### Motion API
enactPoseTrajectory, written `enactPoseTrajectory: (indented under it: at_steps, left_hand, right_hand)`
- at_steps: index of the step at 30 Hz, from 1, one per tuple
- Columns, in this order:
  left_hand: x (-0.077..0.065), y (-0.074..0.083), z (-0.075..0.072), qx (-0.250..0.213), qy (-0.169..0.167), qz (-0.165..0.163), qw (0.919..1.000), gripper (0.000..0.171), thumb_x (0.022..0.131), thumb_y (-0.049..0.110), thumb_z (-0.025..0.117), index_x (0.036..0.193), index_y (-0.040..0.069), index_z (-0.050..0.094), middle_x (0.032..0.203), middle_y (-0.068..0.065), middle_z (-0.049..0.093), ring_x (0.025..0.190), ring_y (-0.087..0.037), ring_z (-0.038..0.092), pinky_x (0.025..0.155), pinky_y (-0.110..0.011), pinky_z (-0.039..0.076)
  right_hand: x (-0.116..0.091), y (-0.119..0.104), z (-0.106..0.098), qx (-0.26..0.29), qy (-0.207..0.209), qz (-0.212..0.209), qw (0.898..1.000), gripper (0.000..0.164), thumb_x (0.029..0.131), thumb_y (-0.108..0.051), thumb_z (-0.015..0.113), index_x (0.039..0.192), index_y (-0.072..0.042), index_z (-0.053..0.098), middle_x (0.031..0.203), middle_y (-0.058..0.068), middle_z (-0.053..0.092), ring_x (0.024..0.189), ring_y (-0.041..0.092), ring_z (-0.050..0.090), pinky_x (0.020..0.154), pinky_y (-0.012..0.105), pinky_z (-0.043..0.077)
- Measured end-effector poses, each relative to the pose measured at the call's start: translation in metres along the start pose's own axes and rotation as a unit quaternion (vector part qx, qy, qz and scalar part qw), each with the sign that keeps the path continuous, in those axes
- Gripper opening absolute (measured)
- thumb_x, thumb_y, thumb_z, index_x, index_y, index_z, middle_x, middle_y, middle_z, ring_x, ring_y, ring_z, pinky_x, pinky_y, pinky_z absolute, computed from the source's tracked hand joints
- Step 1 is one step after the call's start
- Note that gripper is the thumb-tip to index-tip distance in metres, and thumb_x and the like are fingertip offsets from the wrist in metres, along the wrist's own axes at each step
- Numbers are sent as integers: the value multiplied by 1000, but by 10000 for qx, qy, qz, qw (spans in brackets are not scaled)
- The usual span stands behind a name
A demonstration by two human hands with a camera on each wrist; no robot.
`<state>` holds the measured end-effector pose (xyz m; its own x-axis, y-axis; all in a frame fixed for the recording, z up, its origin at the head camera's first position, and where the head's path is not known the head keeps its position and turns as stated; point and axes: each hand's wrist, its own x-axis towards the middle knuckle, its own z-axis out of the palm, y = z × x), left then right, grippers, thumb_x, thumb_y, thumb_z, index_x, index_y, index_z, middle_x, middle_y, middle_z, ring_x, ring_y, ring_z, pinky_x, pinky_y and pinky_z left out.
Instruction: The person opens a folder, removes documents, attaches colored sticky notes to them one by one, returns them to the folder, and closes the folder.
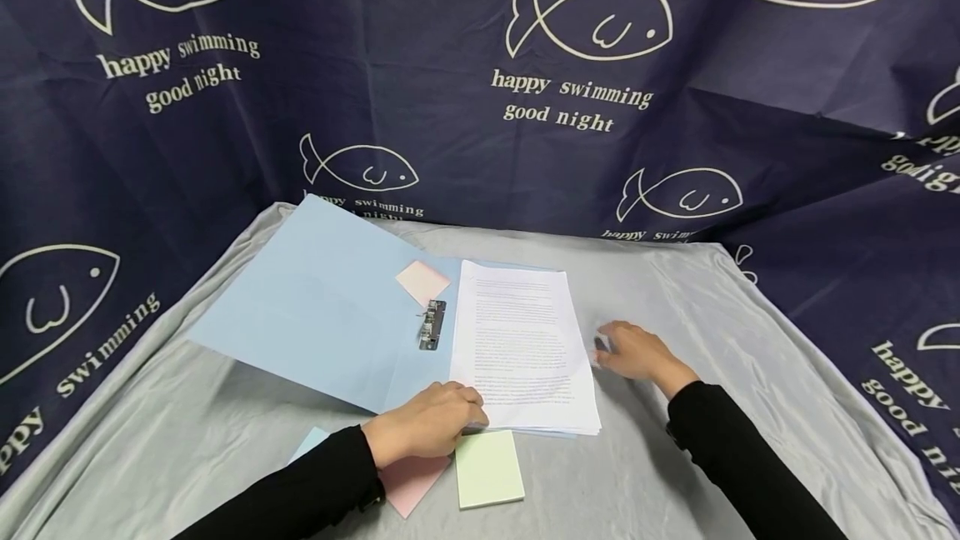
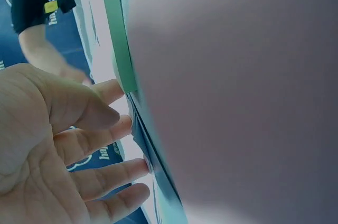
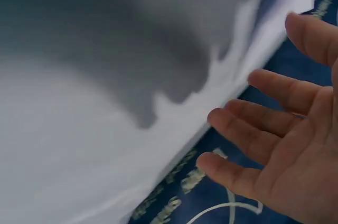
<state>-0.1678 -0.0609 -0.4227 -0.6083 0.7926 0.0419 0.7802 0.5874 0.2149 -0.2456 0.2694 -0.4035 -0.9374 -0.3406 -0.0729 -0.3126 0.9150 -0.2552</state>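
Observation:
A printed paper stack (image 1: 517, 348) lies on the right side of an open light blue folder (image 1: 315, 298), whose left cover tilts up off the table. A metal clip (image 1: 431, 325) sits by the folder's spine, beside a pink note (image 1: 423, 282). At the stack's lower left corner rests my left hand (image 1: 435, 422). Its extended fingers (image 2: 108, 179) touch the edges of the papers in the left wrist view. Off the stack's right edge, over the cloth, my right hand (image 1: 636, 352) holds nothing. Its fingers (image 3: 240, 134) are spread and loosely bent in the right wrist view.
A pale green sticky-note pad (image 1: 489, 470) lies just below the stack. Left of it, a pink pad (image 1: 411, 483) and a blue piece (image 1: 309, 443) are partly hidden by my left arm. Grey cloth (image 1: 637, 482) covers the table, with a dark fish-print curtain (image 1: 450, 107) around it.

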Motion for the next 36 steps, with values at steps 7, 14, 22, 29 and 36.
enactPoseTrajectory:
  at_steps: [7, 14, 22, 29, 36]
  left_hand:
    - [0, -2, -6, -13, -128, 68, 9999, 37, 72, -3, 65, 99, 22, 72, 104, 5, 61, 93, -15, 57, 68, -32, 44]
    - [-4, -6, -6, -102, -168, 156, 9997, 39, 74, -5, 62, 100, 22, 72, 102, 5, 61, 89, -13, 57, 67, -29, 46]
    - [-17, -17, -2, -613, 117, 222, 9978, 35, 77, -8, 57, 98, 15, 73, 112, -3, 62, 103, -14, 58, 83, -33, 47]
    - [-23, -18, -4, -372, 18, 125, 9992, 37, 78, -4, 58, 102, 22, 72, 120, 0, 60, 112, -13, 52, 81, -38, 46]
    - [-24, -19, -6, -258, -216, 83, 9994, 43, 77, -5, 59, 108, 23, 70, 124, 1, 58, 116, -12, 49, 84, -40, 45]
  right_hand:
    - [39, -42, -13, 396, 411, -587, 9966, 42, 87, -20, 62, 120, 6, 57, 113, 21, 60, 103, 36, 57, 83, 48, 44]
    - [82, -79, -12, 971, 423, -1233, 9867, 37, 90, -17, 60, 118, 6, 59, 114, 18, 61, 97, 32, 60, 83, 42, 46]
    - [129, -103, 6, 1450, 163, -1621, 9759, 38, 92, -17, 58, 124, 4, 55, 122, 15, 57, 107, 30, 55, 89, 41, 43]
    - [156, -121, 22, 1562, -47, -1650, 9738, 38, 92, -12, 57, 127, 1, 53, 126, 13, 55, 110, 29, 54, 91, 37, 42]
    - [175, -137, 31, 1665, -464, -1498, 9735, 43, 92, -10, 56, 133, -2, 48, 131, 11, 51, 113, 27, 53, 92, 36, 41]
